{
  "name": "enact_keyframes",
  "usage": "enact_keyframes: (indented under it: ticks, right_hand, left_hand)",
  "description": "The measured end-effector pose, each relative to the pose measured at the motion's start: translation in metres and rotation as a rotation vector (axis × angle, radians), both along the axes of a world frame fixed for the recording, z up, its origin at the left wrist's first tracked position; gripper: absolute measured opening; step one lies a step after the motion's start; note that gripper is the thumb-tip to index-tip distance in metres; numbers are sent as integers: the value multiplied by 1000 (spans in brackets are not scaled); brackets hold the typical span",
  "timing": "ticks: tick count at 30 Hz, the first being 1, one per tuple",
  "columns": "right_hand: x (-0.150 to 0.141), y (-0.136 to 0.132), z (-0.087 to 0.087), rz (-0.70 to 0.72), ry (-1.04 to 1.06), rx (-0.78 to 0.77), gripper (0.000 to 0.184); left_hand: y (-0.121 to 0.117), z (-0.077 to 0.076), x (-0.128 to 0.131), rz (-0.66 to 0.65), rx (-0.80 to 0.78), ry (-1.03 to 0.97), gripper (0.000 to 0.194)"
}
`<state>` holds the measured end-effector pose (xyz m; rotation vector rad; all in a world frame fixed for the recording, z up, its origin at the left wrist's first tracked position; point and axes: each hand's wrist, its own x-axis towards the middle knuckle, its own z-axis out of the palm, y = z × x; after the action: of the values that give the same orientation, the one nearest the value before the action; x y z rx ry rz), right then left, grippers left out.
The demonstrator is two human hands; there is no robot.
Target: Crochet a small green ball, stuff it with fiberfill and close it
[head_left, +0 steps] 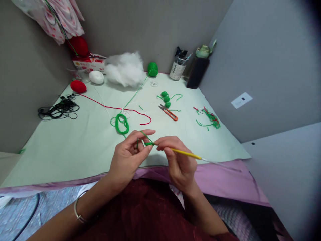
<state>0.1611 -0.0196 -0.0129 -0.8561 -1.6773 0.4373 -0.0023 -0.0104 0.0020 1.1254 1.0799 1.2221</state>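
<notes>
Holding small green yarn piece (149,144) over worktop (75,157) | left hand (129,150) pinching it, right hand (182,164) gripping yellow-handled hook (187,153) | likely light, soft, stretchy; best pinched at edge

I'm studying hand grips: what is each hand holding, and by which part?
The right hand holds the yellow-handled tool by its handle; the left hand pinches the small green yarn piece, thumb at its near edge.

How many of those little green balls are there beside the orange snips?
3, in a short row: the near ball by the blades of the orange snips, the middle ball, then the far ball.
</notes>
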Motion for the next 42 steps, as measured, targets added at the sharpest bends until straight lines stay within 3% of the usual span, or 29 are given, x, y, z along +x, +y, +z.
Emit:
enact_keyframes:
  ticks: [3, 6, 9, 12, 15, 18, 21, 25, 28, 31, 33, 36, 42]
  right_hand:
    - [-3, -2, -4, -112, -254, 179, 24]
    - [-4, -3, -8, -239, -355, 306, 30]
    - [-3, -2, -8, -186, -93, 210, 27]
    - [-4, 1, -3, -72, 305, -45, 25]
    - [-8, 4, 1, 17, 430, -140, 24]
    - [-13, 4, 0, 0, 302, -101, 23]
    - [-16, 1, -6, -89, 95, 36, 29]
    - [-13, -1, -12, -139, -105, 183, 33]
    - [-10, 2, -7, -120, 151, 0, 27]
    - [-10, 7, -3, 11, 470, -234, 24]
    - [-11, 10, -3, 87, 521, -300, 20]
    - [-13, 11, -7, 89, 521, -345, 16]
    - [-10, 11, -3, 143, 731, -458, 17]
  left_hand:
    - [-3, 1, 4, 32, -23, -45, 32]
    - [0, 4, 4, -138, -254, -287, 50]
    - [7, 9, 1, -267, -416, -495, 45]
    - [10, 14, -1, -237, -390, -551, 42]
    - [5, 15, -1, -227, -330, -492, 49]
    - [0, 11, 1, -209, -286, -428, 50]
    - [-1, 8, 3, -134, -268, -412, 54]
    - [5, 6, 0, -200, -399, -533, 50]
    - [11, 7, -4, -228, -457, -627, 38]
    - [12, 9, -4, -205, -391, -604, 36]
    - [9, 8, -2, -214, -352, -545, 38]
    - [5, 6, 1, -225, -324, -473, 38]
    - [5, 3, -1, -233, -305, -422, 33]
